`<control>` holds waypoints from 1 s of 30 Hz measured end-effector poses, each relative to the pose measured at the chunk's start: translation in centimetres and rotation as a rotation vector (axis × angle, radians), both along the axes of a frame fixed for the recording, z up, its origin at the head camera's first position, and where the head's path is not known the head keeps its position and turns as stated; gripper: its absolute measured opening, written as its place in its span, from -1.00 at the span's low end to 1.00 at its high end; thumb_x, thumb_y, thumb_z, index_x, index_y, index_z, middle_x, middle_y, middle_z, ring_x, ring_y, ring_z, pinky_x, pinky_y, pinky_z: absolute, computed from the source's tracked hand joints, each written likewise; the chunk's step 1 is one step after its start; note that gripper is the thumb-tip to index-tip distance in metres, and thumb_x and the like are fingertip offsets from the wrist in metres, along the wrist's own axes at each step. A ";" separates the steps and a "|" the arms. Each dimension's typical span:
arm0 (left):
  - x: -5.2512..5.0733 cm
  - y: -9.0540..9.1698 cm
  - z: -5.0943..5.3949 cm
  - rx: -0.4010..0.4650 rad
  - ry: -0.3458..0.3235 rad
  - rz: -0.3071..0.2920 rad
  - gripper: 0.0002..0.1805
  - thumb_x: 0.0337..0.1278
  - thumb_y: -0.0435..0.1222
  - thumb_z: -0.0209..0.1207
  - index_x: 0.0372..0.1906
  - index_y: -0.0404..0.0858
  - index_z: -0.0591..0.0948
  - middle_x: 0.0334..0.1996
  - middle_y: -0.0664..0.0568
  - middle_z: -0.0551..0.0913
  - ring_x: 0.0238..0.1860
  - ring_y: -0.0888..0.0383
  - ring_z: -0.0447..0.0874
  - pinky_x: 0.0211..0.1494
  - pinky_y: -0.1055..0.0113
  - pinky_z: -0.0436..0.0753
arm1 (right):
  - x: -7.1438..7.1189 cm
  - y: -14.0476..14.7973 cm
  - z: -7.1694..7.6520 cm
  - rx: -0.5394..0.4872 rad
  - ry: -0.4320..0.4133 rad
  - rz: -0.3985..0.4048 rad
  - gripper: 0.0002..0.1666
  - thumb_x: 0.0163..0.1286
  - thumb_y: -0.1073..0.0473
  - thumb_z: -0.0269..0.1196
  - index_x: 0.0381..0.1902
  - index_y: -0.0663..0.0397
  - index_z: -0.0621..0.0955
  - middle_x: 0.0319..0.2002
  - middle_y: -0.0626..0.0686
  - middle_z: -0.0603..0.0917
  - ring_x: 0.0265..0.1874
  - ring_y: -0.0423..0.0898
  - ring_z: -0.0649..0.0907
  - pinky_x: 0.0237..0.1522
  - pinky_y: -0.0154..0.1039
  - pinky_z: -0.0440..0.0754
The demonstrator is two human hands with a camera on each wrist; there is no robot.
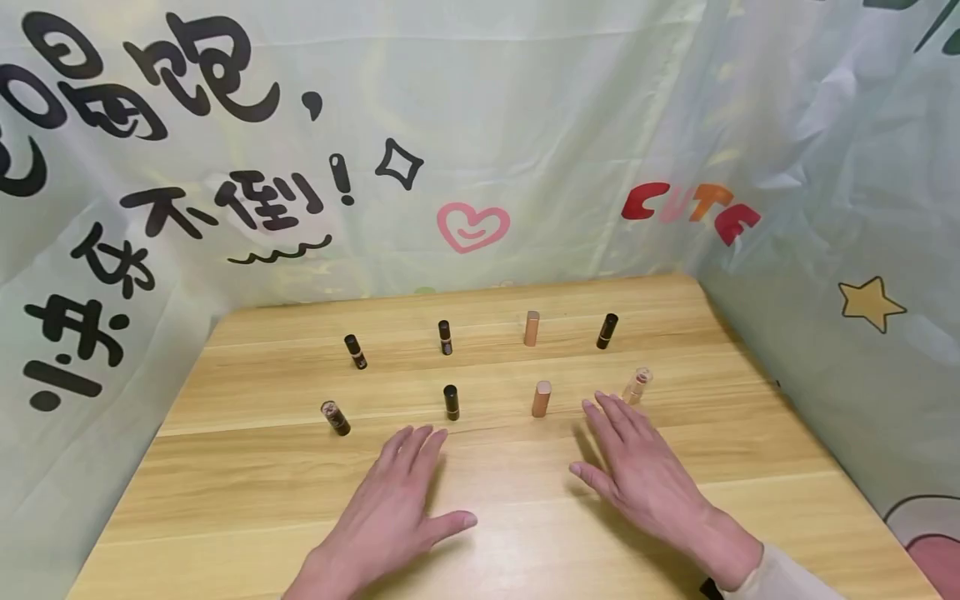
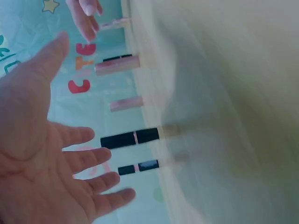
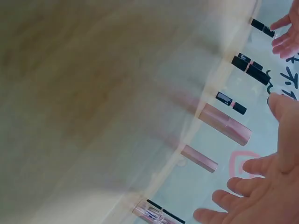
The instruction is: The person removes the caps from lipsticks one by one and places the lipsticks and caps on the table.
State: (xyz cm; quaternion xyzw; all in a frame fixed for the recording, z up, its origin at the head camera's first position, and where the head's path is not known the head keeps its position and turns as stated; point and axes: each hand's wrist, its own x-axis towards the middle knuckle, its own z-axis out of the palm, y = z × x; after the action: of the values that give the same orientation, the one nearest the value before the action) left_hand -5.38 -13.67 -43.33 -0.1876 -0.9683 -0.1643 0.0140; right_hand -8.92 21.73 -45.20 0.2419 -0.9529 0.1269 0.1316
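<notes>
As you look down from the head camera, a pale cloth with large dark lettering rises at the far left and runs behind the wooden bench, where eight small tubes stand upright in two rows of four. At the left end of the near row is a dark tube with a shiny top; behind it, slightly further right, is a slim black tube. Next comes your left hand, palm down above the bench, its fingers extended and slightly apart, the thumb spread wide to the right. Beyond its fingertips, a second slim black tube stands in the far row and a plain black tube in the near row, close to your index finger. Further right are two pink tubes, a far pink tube and a near pink tube. A glossy black tube ends the far row, and a clear-capped tube ends the near one. Your right hand reaches toward that last tube, fingers extended and apart; you cannot tell whether they touch it. A light sleeve covers your right forearm.
</notes>
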 end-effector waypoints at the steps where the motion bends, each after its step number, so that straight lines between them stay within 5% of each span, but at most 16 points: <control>1: -0.1 0.3 0.1 0.025 0.012 -0.001 0.10 0.18 0.46 0.22 0.60 -0.17 0.31 0.52 -0.08 0.41 0.57 -0.14 0.28 0.55 -0.07 0.41 | -0.1 0.0 0.1 -0.020 0.013 0.003 -0.04 0.48 -0.22 0.34 0.57 0.25 0.34 0.52 0.34 0.38 0.47 0.33 0.42 0.39 0.33 0.46; 8: -1.8 3.3 0.5 0.254 0.049 -0.050 -0.39 0.31 0.11 0.37 0.31 -0.12 0.61 0.27 0.05 0.65 0.36 0.05 0.52 0.39 0.09 0.60 | -0.9 0.2 1.0 -0.142 0.112 -0.007 -0.27 0.37 0.05 0.47 0.36 0.33 0.53 0.25 0.27 0.63 0.22 0.23 0.61 0.21 0.21 0.65; 15: -3.2 6.9 0.5 0.361 0.013 -0.107 -0.59 0.35 -0.10 0.40 0.20 -0.14 0.68 0.19 0.08 0.70 0.26 0.10 0.60 0.34 0.11 0.62 | -3.0 1.2 2.2 -0.279 0.201 -0.056 -0.48 0.25 0.26 0.51 0.13 0.35 0.65 0.01 0.30 0.72 0.05 0.29 0.65 0.06 0.28 0.68; 22: -4.6 10.3 0.3 0.417 -0.056 -0.080 -0.63 0.42 -0.10 0.34 0.22 -0.10 0.69 0.20 0.12 0.71 0.25 0.11 0.63 0.33 0.15 0.63 | -5.1 3.1 2.6 -0.368 0.069 -0.239 -0.57 0.44 0.23 0.40 0.19 0.32 0.65 -0.04 0.28 0.66 -0.06 0.19 0.61 -0.20 0.08 0.61; 30: -5.7 14.1 -0.2 0.441 -0.082 -0.065 -0.68 0.41 -0.14 0.35 0.17 -0.13 0.73 0.08 0.06 0.80 0.08 0.16 0.77 0.13 0.29 0.73 | -6.3 4.3 2.3 -0.408 -0.130 -0.350 -0.40 0.59 0.00 0.27 0.37 0.31 0.53 0.17 0.36 0.51 0.01 0.27 0.58 -0.15 0.06 0.55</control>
State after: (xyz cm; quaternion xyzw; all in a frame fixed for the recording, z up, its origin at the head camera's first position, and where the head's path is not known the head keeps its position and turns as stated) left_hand -11.06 0.42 -43.50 -0.2045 -0.9022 -0.3797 0.0101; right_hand -15.23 26.03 -42.94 0.0333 -0.9414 0.3068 0.1361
